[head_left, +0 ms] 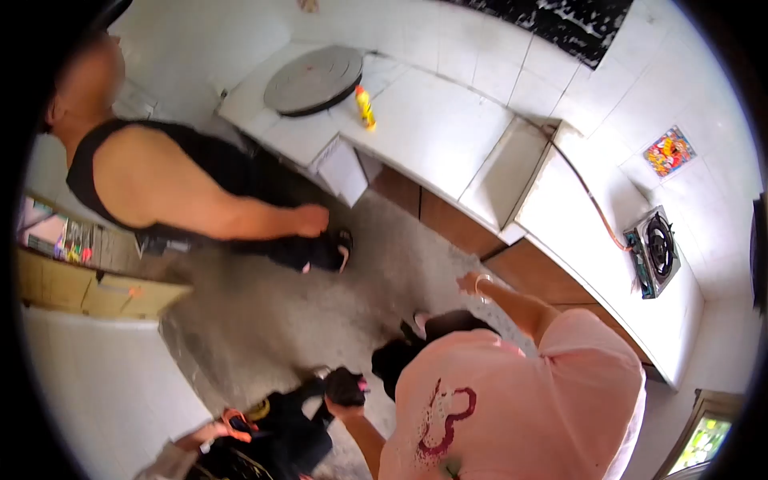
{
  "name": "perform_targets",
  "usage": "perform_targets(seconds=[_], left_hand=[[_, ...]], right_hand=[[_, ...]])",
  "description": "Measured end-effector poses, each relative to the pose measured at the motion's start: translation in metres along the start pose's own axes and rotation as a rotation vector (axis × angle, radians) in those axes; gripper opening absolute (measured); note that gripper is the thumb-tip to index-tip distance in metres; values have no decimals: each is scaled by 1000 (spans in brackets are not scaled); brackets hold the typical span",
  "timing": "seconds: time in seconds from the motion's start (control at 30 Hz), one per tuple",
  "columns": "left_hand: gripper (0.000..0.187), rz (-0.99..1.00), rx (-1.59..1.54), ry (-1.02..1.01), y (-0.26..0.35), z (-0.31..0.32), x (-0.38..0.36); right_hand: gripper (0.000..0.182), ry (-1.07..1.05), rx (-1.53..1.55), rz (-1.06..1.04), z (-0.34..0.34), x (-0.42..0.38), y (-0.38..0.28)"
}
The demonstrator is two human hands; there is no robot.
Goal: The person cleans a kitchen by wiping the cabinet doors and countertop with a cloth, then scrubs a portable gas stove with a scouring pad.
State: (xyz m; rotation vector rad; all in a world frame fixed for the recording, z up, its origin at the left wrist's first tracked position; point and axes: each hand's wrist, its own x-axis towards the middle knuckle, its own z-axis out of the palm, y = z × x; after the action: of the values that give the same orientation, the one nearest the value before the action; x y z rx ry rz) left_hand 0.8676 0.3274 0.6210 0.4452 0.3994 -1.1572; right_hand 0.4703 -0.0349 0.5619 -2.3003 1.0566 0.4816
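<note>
My right hand (pixel 471 283), with a light bracelet at its wrist, reaches out toward the brown cabinet fronts (pixel 450 218) below the white counter, its fingers stretched out and holding nothing. Lower down, my left hand (pixel 344 410) is closed on a dark bundled object (pixel 346 387) with a small pink spot at its edge. Its exact kind I cannot tell. My pink shirt (pixel 512 400) fills the lower part of the view. Beside my left hand, another person's hand (pixel 210 433) holds an orange item (pixel 238 424) over black clothing.
A person in black (pixel 192 172) stands at the left. On the tiled counter (pixel 436 132) are a round grey lid (pixel 314 78) and a yellow bottle with a red cap (pixel 365 109). A gas burner (pixel 656 250) with a hose (pixel 588 188) sits at right.
</note>
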Motion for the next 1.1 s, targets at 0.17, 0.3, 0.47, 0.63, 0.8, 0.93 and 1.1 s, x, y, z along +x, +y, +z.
perform_targets(seconds=[0.17,0.3,0.47,0.63,0.8,0.93,1.1], left_hand=[[45,62,163,353,42,44,60],[39,-41,274,365,86,59,95],[30,-329,114,-88,125,76,119],[26,-161,304,384,111,115,124],[34,-150,480,431,102,113,133],[36,-291,428,165,102,86,157],[38,-288,410,166,104,87,162]], right_hand=[[25,-217,291,484,-12,-20,-34],[34,-105,355,584,49,-19,-40],[36,-175,736,863,31,-37,-111],[42,-33,748,817,27,-40,-135],[42,-75,671,788,46,-44,-130],[34,-196,621,862,39,-51,-128],[40,-130,617,860,53,-45,-119]])
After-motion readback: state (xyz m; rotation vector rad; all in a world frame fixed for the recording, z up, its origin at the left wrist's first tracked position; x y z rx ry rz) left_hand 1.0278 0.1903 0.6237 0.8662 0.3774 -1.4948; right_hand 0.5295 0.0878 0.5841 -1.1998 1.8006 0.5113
